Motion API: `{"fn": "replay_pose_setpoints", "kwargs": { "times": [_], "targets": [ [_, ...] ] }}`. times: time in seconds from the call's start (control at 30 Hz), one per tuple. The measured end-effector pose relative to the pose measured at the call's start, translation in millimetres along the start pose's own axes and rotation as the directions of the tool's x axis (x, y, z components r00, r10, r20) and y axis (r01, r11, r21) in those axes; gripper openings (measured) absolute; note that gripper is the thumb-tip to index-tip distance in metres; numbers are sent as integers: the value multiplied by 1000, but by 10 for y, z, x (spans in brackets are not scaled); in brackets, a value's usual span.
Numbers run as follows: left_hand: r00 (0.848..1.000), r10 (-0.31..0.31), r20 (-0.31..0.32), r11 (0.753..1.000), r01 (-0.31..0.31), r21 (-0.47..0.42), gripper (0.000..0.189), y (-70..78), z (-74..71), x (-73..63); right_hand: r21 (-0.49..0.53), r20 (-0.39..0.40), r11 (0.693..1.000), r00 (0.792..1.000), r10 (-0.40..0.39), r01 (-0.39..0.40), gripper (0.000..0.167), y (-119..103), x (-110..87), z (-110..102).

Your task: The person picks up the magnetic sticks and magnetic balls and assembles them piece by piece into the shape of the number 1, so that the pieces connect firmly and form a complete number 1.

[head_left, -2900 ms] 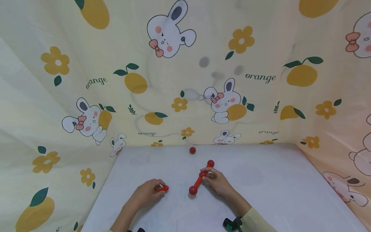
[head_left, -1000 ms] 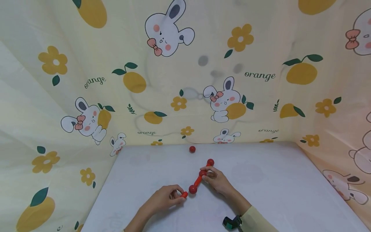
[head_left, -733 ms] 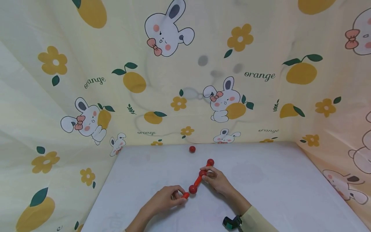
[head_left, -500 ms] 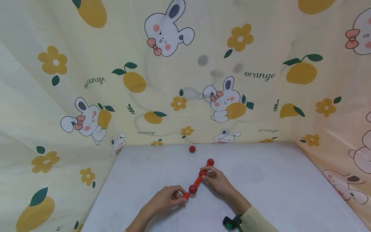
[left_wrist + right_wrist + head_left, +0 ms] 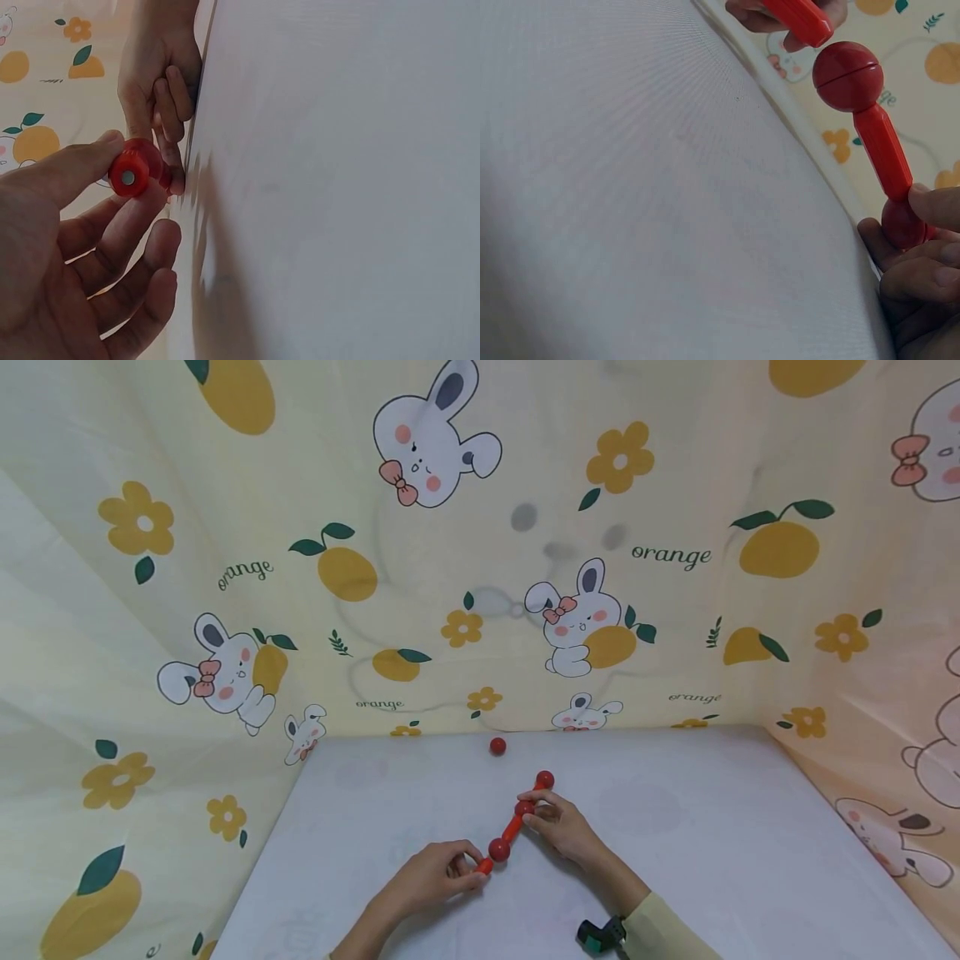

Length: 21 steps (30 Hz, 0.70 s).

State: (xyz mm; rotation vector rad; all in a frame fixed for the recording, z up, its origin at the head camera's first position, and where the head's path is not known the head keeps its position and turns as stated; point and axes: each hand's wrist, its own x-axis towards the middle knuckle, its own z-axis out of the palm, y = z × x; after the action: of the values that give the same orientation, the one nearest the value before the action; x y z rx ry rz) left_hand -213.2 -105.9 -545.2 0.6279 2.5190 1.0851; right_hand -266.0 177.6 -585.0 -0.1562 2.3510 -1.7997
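Observation:
In the head view my left hand (image 5: 435, 877) pinches a short red magnetic rod (image 5: 485, 866) between thumb and fingertips. A silver disc shows in the end of this rod (image 5: 128, 178) in the left wrist view. My right hand (image 5: 566, 831) grips the middle ball (image 5: 524, 809) of a red chain of balls and rods. That chain runs from a far ball (image 5: 545, 779) to a near ball (image 5: 499, 850), joined by a ridged rod (image 5: 883, 152). The left hand's rod points at the near ball; whether they touch I cannot tell.
A loose red ball (image 5: 498, 746) lies near the back edge of the white table (image 5: 675, 860). Behind and beside the table hangs a curtain (image 5: 465, 543) printed with rabbits and oranges. A black device (image 5: 602, 937) sits at the right wrist.
Over the earlier frames my left hand carried its rod rightward to the chain's near ball. Lately that rod has turned slightly in its fingers. The right hand has kept its grip in place.

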Motion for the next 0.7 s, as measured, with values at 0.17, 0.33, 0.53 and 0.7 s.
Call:
{"fn": "replay_pose_setpoints", "kwargs": {
  "times": [0.17, 0.33, 0.53, 0.7],
  "targets": [
    [1000, 14, -22, 1000, -13, 24, 17, -7, 35, 14, -4, 0, 1000, 1000, 0, 0, 37, -5, -4, 0],
    [1000, 1, -30, 1000, 0, 29, 17, -14, 65, 22, -8, -1, 1000, 1000, 0, 0, 37, -19, -14, 6],
    [999, -30, -42, 999, 31, 18, 18, -9, 89, 24, -9, -1, 1000, 1000, -6, 6, 37, -41, -20, 5],
    [998, -43, -53, 999, 43, 5, 17, 3, 98, 24, -13, -7, 1000, 1000, 1, -1, 37, -31, -18, 7]
  ]
}}
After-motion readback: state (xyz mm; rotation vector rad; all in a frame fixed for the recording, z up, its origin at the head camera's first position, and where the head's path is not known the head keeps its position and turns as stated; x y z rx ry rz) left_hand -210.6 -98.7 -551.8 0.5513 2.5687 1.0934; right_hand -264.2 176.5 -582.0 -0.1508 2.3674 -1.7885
